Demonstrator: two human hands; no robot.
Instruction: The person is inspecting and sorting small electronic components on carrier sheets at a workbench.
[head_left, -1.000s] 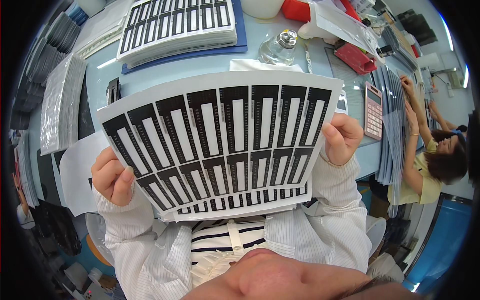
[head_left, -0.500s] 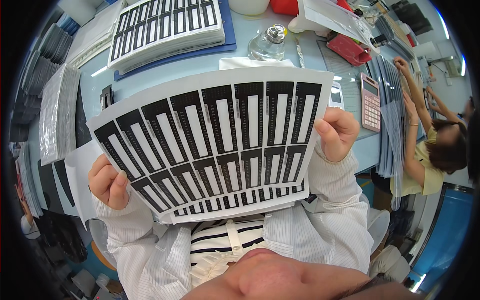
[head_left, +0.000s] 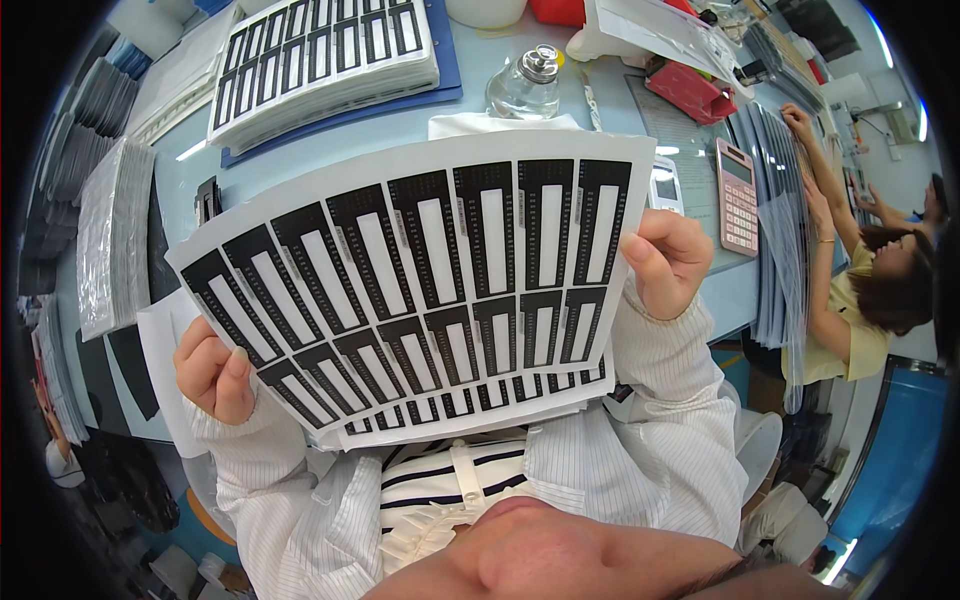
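I hold up a white sheet [head_left: 300, 190] printed with two rows of black frames around white strips. My left hand [head_left: 217, 372] pinches its left edge between thumb and fingers. At the opposite edge my right hand [head_left: 668, 262] is closed on it the same way, thumb on the printed side. The sheet bows slightly between them. Below its lower edge another printed sheet [head_left: 480, 430] of the same pattern shows, lying close to my lap; most of it is hidden.
A thick stack of similar sheets [head_left: 330, 95] lies on a blue board [head_left: 447, 90]. Near it stand a glass pump bottle [head_left: 525, 85] and a pink calculator [head_left: 737, 200]. Plastic-wrapped stacks [head_left: 115, 240] sit at left. A co-worker in yellow [head_left: 845, 335] handles grey panels [head_left: 770, 250] at right.
Both hands still grip the sheet, which barely shifts. The view has turned slightly, so table items sit a little further left. The co-worker's head has turned.
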